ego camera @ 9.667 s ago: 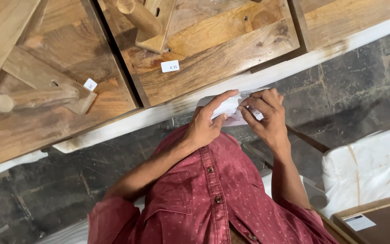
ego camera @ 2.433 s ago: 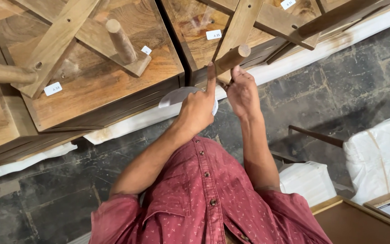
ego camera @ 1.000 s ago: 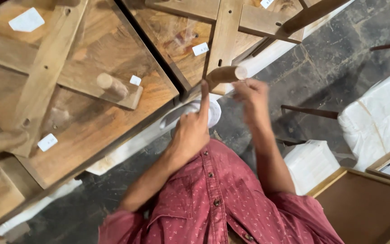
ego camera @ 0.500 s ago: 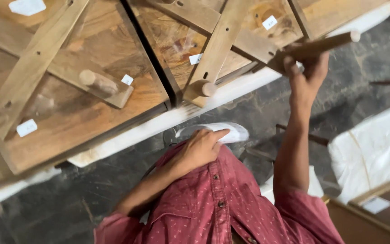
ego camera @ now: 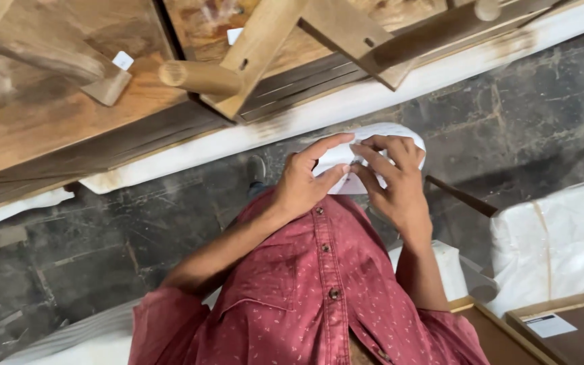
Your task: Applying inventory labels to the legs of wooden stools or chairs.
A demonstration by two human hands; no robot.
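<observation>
We pinch the white pad (ego camera: 346, 162) between both grips, left hand (ego camera: 302, 186) and right hand (ego camera: 393, 179), just above our red shirt (ego camera: 312, 290) and below the wooden tabletops (ego camera: 69, 108); it looks light, soft, best held at its edges.

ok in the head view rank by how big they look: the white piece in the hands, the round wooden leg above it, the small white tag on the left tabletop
1. White piece and wooden leg: alike; hands hide part of the piece, so unranked.
2. White tag: clearly smallest.
</observation>
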